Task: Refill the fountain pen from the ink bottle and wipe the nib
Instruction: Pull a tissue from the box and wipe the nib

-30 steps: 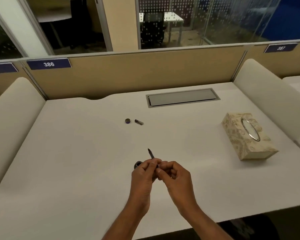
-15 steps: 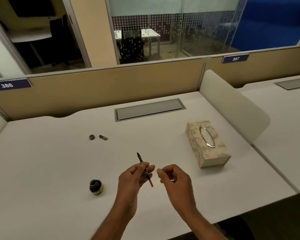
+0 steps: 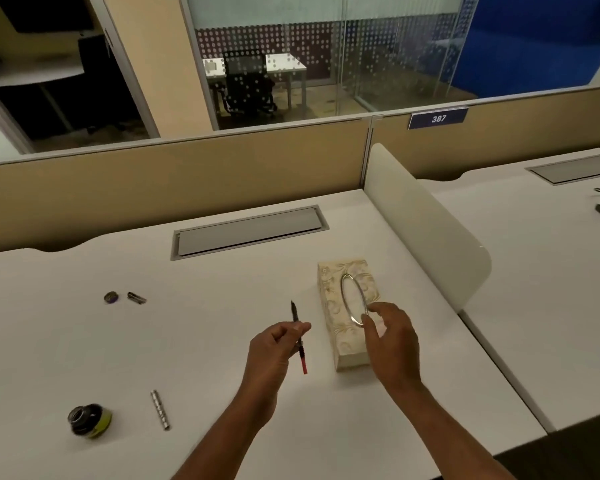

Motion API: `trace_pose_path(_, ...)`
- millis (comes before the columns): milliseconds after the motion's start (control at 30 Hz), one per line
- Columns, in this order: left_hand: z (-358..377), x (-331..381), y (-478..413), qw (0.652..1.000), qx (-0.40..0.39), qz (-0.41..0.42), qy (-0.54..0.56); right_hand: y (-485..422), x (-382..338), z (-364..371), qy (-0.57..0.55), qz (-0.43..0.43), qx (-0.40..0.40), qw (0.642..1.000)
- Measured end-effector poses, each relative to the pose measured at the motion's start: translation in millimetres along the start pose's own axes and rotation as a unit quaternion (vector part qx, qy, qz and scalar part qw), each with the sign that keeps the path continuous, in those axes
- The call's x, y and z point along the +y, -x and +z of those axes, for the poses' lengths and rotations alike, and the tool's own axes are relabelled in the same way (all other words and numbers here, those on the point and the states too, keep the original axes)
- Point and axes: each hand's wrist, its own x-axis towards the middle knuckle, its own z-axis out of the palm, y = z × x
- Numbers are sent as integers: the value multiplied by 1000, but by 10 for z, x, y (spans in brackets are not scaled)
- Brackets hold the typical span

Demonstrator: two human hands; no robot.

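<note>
Office bench, wiping step, I judge: my left hand pinches the pen; my empty right hand, fingers loose, hovers over the tissue box, one sheet to pull next.

Two hands are counted: the left hand and the right hand. One pen, one tissue box, one ink bottle, one silver barrel and two small parts at middle left are seen, and two grey hatches.
</note>
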Motion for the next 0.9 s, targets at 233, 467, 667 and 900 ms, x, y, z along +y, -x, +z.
trace_pose_path(233,489,-109,-430,999,-11,-5,-48,-402,307,201,98,-80,-93,988)
trace_pose_path(467,701,-202,-667,999,19,-16,-31,-649,367,269,146,-104,-171,969)
trace_pose_path(667,761,-248,-774,998,44,-24,-31,-760,331,322,169,-109,-196,960)
trace_pose_path(900,786,-277,-808,998,47,-33,-34,-887,284,391,184,-95,-201,958)
